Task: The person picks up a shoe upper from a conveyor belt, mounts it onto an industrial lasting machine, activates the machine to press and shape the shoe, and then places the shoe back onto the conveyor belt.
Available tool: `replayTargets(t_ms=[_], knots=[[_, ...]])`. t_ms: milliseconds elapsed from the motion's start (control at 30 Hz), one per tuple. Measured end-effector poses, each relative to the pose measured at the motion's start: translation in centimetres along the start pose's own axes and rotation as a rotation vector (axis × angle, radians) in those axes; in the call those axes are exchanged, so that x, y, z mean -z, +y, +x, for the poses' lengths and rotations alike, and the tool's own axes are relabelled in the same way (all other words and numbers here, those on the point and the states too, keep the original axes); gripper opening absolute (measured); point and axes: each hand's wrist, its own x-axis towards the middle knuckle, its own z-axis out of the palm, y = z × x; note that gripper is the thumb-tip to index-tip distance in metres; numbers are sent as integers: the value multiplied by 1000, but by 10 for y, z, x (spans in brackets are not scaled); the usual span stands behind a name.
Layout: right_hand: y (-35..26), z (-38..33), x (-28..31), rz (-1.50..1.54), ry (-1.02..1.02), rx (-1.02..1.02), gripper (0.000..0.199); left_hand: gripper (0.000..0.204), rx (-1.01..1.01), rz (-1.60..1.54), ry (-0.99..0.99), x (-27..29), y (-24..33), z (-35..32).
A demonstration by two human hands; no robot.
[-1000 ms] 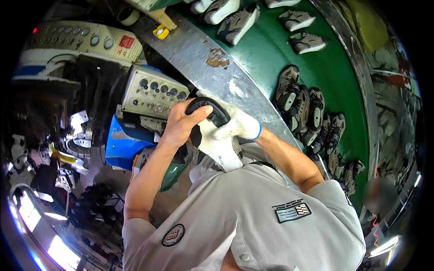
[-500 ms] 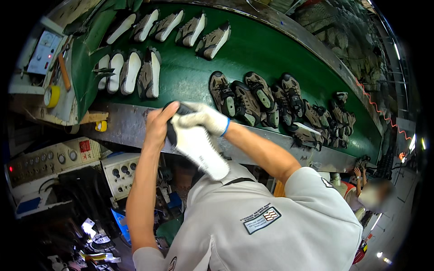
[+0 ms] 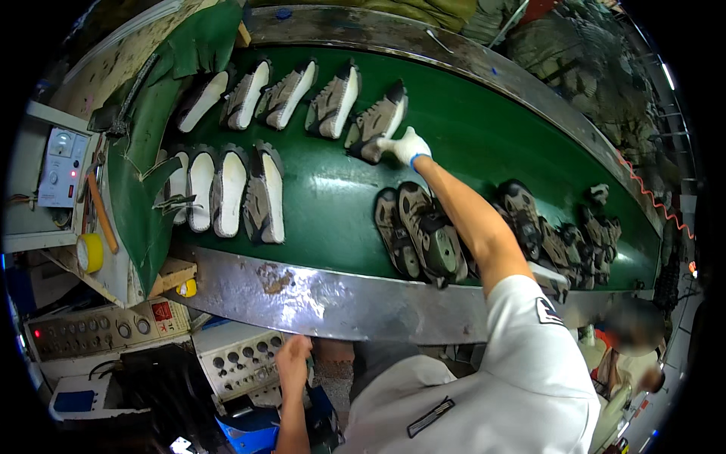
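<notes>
Head view, with a clock face centred on the frame. At 1 o'clock, white-gloved right hand (image 3: 407, 147), blue band at the wrist; fingers bent and grasping the dark 7 o'clock end of a grey-and-black shoe (image 3: 378, 119), with hardly any gap between fingertips and upper; thumb position not discernible. Shoe at 12 o'clock, tilted on its side on the green bench top (image 3: 325, 200), pale sole toward 3 o'clock, dark tip toward 1 o'clock. At 7 o'clock, bare left hand (image 3: 293, 360), just beside the bench's metal edge strip (image 3: 378, 310) and a cream control box (image 3: 240, 357); fingers curled inward, whether clenched fully or around anything impossible to tell. From 10 to 11 o'clock, a row of similar shoes (image 3: 286, 94), pale soles showing; nearer 9 o'clock, a second row (image 3: 229, 193). At 3 o'clock, a cluster of brown-and-black shoes (image 3: 432, 234). At 9 o'clock, a roll of yellow tape (image 3: 89, 253).
</notes>
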Motion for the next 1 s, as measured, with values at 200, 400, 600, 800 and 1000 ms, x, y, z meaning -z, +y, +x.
replayTargets(t_ms=[200, 400, 600, 800, 1000], knots=[[9, 76, -68, 738, 244, -127, 86, 34, 266, -238, 117, -9, -35, -42], [10, -89, -36, 1463, -973, 51, 52, 31, 98, -371, 227, 12, -21, -83], [-70, -374, -90, 1768, -1608, -80, 67, 41, -260, -467, 376, 91, 78, -106], [-127, -560, -168, 1079, -1917, -249, 52, 36, -270, -722, 546, 186, 7, -206], [-169, -704, -222, 651, -1810, 55, 51, 39, -41, -1122, 1027, 224, -107, -305]])
